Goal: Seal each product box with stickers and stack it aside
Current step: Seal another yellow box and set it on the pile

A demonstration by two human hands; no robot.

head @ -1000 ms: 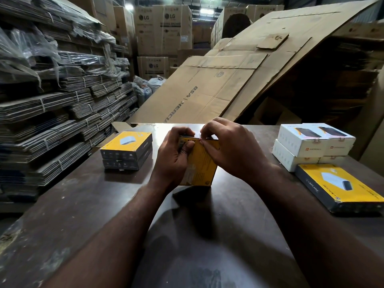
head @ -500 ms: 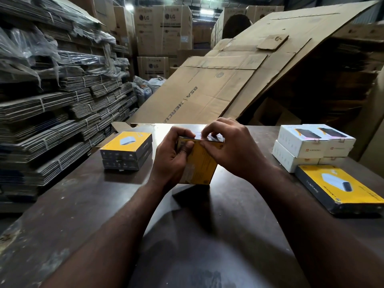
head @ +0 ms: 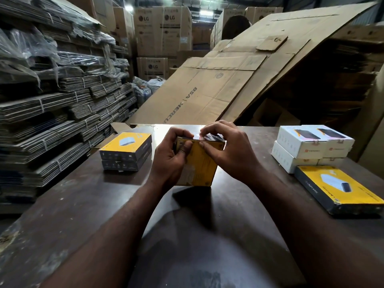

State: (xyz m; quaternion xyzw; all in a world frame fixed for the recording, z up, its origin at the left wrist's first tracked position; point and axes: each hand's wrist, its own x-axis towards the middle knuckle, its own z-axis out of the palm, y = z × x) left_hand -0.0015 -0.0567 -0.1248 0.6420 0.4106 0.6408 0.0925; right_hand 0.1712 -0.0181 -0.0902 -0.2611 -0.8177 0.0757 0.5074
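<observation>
A left hand (head: 170,161) grips a yellow product box (head: 200,167) standing on end on the counter (head: 83,204), between both hands; the right hand (head: 230,154) pinches its top edge. Two stacked boxes (head: 126,151) lie left of the left hand.

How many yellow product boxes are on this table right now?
4. Left stack: upper yellow box on lower yellow box. Middle: upright yellow box, held by left hand and right hand. Right: flat yellow box before the white boxes. None seems hidden.

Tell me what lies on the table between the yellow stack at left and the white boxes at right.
In the head view, one yellow box stands on its edge there, held by the left hand and the right hand.
</observation>
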